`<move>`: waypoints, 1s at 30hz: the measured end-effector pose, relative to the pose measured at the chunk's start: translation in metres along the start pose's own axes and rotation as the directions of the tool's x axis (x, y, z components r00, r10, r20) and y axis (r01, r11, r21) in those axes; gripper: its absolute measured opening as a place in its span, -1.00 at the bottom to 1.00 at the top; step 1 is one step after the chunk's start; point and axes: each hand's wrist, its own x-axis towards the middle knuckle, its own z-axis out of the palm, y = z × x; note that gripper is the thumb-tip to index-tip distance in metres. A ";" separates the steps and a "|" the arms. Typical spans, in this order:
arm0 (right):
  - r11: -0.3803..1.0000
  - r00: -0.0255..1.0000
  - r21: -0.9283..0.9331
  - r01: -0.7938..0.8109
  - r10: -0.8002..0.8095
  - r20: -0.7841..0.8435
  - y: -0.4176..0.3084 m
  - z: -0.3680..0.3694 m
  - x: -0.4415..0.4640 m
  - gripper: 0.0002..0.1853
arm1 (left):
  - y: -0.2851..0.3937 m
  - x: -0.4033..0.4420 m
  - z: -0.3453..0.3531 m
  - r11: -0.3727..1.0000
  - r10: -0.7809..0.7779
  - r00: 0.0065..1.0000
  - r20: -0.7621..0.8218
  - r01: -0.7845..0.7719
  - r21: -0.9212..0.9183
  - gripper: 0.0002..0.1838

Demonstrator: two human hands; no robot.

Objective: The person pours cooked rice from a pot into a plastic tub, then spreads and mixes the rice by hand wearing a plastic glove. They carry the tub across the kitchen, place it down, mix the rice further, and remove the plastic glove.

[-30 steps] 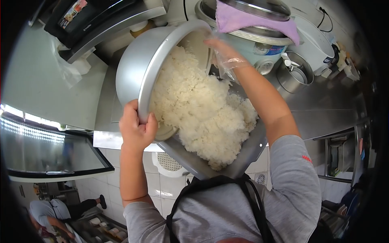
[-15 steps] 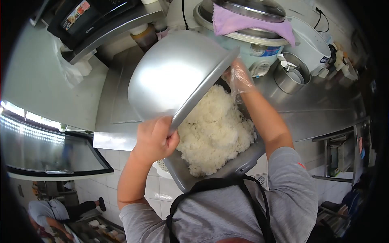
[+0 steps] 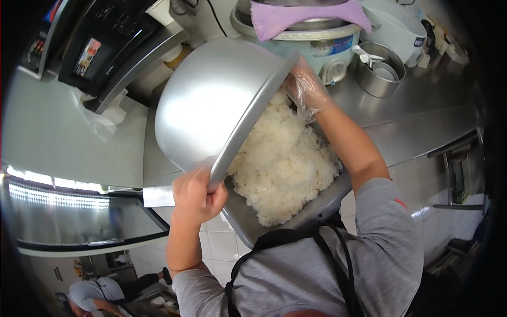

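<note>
A large silver bowl (image 3: pixel 211 100) is tipped on its side over a grey tub (image 3: pixel 245 219), its mouth facing down and right. White cooked rice (image 3: pixel 288 164) heaps in the tub and reaches up to the bowl's mouth. My left hand (image 3: pixel 199 195) is bare and closed round the bowl's lower rim. At the upper rim is my right hand (image 3: pixel 309 87) in a clear plastic glove, its fingers closed on the edge and partly hidden behind it.
Behind the tub stands a rice cooker (image 3: pixel 317 50) with a purple cloth (image 3: pixel 311 16). A metal pot (image 3: pixel 377 74) holding white-handled utensils sits on the steel counter (image 3: pixel 417 116). A black appliance (image 3: pixel 100 47) is at upper left. Another person (image 3: pixel 97 293) bends at lower left.
The bowl has swung over from facing the rice, so its silver outside now shows and more rice lies in the tub. Both hands have stayed on its rim. The view has shifted.
</note>
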 end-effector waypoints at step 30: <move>0.986 0.982 0.153 0.068 -0.093 0.162 -0.045 0.031 -0.006 -0.78 | 0.006 0.006 -0.042 0.979 0.141 0.990 0.019 -0.142 0.146 -0.74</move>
